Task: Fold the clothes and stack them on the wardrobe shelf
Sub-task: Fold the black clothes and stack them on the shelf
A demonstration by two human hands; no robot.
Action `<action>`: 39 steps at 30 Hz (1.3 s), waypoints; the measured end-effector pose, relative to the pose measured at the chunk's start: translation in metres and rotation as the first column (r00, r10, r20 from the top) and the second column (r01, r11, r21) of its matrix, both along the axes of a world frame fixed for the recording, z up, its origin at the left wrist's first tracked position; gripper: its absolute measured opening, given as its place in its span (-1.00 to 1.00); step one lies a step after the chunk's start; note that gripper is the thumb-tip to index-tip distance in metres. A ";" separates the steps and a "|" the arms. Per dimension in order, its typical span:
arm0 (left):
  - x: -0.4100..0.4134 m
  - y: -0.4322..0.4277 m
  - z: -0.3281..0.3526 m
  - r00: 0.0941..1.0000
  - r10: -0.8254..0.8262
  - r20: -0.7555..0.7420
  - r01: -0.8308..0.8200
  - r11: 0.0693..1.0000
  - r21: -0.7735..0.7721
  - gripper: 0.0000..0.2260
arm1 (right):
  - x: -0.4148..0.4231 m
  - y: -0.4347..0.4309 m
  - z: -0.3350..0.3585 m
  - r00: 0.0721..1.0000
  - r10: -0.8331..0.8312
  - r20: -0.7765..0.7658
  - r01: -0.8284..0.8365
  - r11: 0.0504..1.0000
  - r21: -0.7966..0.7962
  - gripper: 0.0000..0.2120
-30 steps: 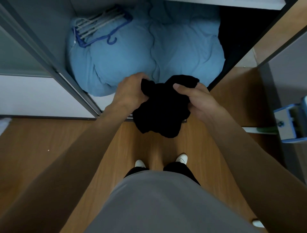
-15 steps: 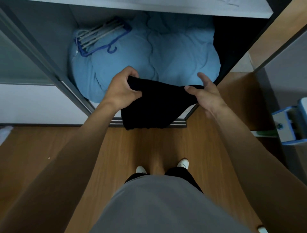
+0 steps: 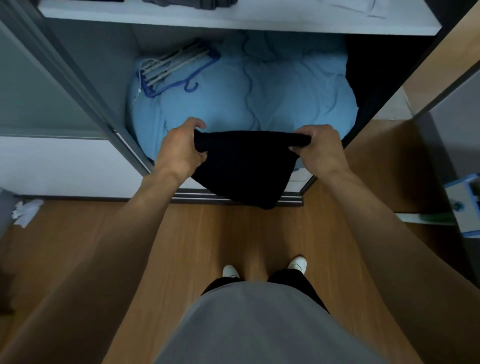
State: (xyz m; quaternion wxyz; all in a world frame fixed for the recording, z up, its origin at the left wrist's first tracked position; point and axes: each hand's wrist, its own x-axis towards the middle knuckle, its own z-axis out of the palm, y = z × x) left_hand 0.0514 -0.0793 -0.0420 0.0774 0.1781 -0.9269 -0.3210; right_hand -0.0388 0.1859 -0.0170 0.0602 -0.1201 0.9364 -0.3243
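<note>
Black knit garment [image 3: 244,169], bunched a second ago, now stretched flat and hanging just in front of the blue duvet [image 3: 233,104], each top corner pinched in a closed grip by left hand [image 3: 181,149] and right hand [image 3: 320,148], so likely ready for its first fold.

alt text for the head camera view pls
The left hand and right hand grip the top corners of a black garment, holding it spread before an open wardrobe. Behind it, a blue duvet with hangers on top fills the lower space; clothes lie on the shelf above.
</note>
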 end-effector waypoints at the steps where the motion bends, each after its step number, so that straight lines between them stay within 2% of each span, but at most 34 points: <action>1: 0.003 -0.001 -0.003 1.000 0.007 0.017 -0.007 1.000 0.021 -0.56 | -0.001 -0.001 -0.001 0.999 0.017 -0.036 -0.017 1.000 0.001 -0.88; 3: 0.007 -0.004 -0.006 0.999 0.034 0.000 -0.034 0.992 0.123 -0.60 | -0.003 -0.001 -0.003 0.996 0.061 -0.058 -0.064 0.996 -0.055 -0.80; 5: 0.012 -0.008 -0.004 0.993 0.101 -0.060 -0.077 0.945 0.317 -0.63 | -0.002 0.004 -0.003 0.993 0.064 0.099 -0.031 0.953 -0.301 -0.78; 6: 0.014 -0.010 0.000 0.985 0.149 -0.091 -0.093 0.887 0.452 -0.65 | -0.001 0.005 -0.003 0.972 0.084 0.218 0.022 0.897 -0.442 -0.82; 8: 0.019 -0.012 0.009 0.967 0.223 -0.127 -0.070 0.708 0.702 -0.69 | 0.003 0.005 -0.003 0.920 0.136 0.368 0.139 0.764 -0.631 -0.82; 10: 0.022 -0.008 0.012 0.963 0.245 -0.115 -0.028 0.514 0.857 -0.74 | 0.004 0.000 0.000 0.892 0.161 0.422 0.210 0.679 -0.703 -0.79; 13: 0.022 0.005 0.009 0.974 0.201 0.104 -0.149 0.223 0.963 -0.74 | 0.011 -0.013 0.004 0.850 0.164 0.501 0.302 0.628 -0.717 -0.78; 15: 0.023 0.012 0.005 0.956 0.153 0.250 -0.271 0.136 0.953 -0.72 | 0.016 -0.017 0.005 0.817 0.164 0.554 0.359 0.607 -0.709 -0.75; 17: 0.022 0.017 0.004 0.945 0.134 0.299 -0.316 0.133 0.939 -0.70 | 0.019 -0.012 0.009 0.787 0.179 0.591 0.420 0.547 -0.725 -0.70; 18: 0.020 0.019 0.005 0.947 0.135 0.292 -0.309 0.136 0.941 -0.71 | 0.020 -0.006 0.012 0.774 0.214 0.596 0.445 0.486 -0.752 -0.69; 20: 0.015 0.021 0.011 0.957 0.147 0.251 -0.268 0.112 0.957 -0.73 | 0.022 0.007 0.018 0.744 0.342 0.573 0.449 0.380 -0.809 -0.75; 21: 0.012 0.022 0.015 0.961 0.148 0.231 -0.248 0.104 0.963 -0.73 | 0.025 0.010 0.019 0.723 0.401 0.563 0.418 0.394 -0.818 -0.79; 23: 0.005 0.024 0.020 0.966 0.148 0.213 -0.233 0.127 0.964 -0.71 | 0.036 0.009 0.014 0.700 0.410 0.584 0.317 0.555 -0.769 -0.83; 24: 0.002 0.023 0.022 0.965 0.149 0.214 -0.235 0.140 0.962 -0.70 | 0.042 0.007 0.007 0.698 0.385 0.604 0.278 0.632 -0.724 -0.80; 25: 0.000 0.021 0.022 0.966 0.146 0.213 -0.233 0.141 0.962 -0.68 | 0.046 0.004 0.001 0.696 0.358 0.622 0.273 0.670 -0.691 -0.73; 27: 0.002 0.012 0.019 0.977 0.116 0.178 -0.188 0.083 0.979 -0.61 | 0.051 -0.003 -0.005 0.678 0.329 0.657 0.351 0.641 -0.683 -0.67; 29: 0.014 -0.001 0.009 0.991 0.035 0.128 -0.128 0.014 0.992 -0.46 | 0.050 -0.007 -0.006 0.667 0.331 0.667 0.433 0.557 -0.709 -0.71; 30: 0.023 -0.006 0.003 0.991 -0.032 0.130 -0.130 0.008 0.991 -0.41 | 0.048 -0.008 -0.007 0.665 0.336 0.667 0.448 0.536 -0.716 -0.74; 32: 0.039 -0.008 -0.008 0.966 -0.198 0.167 -0.156 0.069 0.985 -0.35 | 0.042 -0.010 -0.007 0.638 0.348 0.686 0.470 0.530 -0.706 -0.81; 34: 0.045 -0.006 -0.019 0.937 -0.303 0.173 -0.120 0.185 0.975 -0.35 | 0.033 -0.014 -0.006 0.589 0.328 0.739 0.507 0.561 -0.654 -0.84; 36: 0.043 -0.005 -0.023 0.965 -0.227 0.130 -0.063 0.279 0.958 -0.55 | 0.024 -0.016 -0.002 0.546 0.270 0.793 0.545 0.605 -0.581 -0.79; 37: 0.041 -0.004 -0.021 0.981 -0.161 0.107 -0.056 0.294 0.954 -0.62 | 0.019 -0.017 0.000 0.527 0.253 0.812 0.544 0.633 -0.550 -0.75; 39: 0.036 -0.008 -0.017 0.995 -0.064 0.070 -0.047 0.312 0.949 -0.65 | 0.012 -0.018 0.003 0.510 0.224 0.831 0.500 0.709 -0.497 -0.69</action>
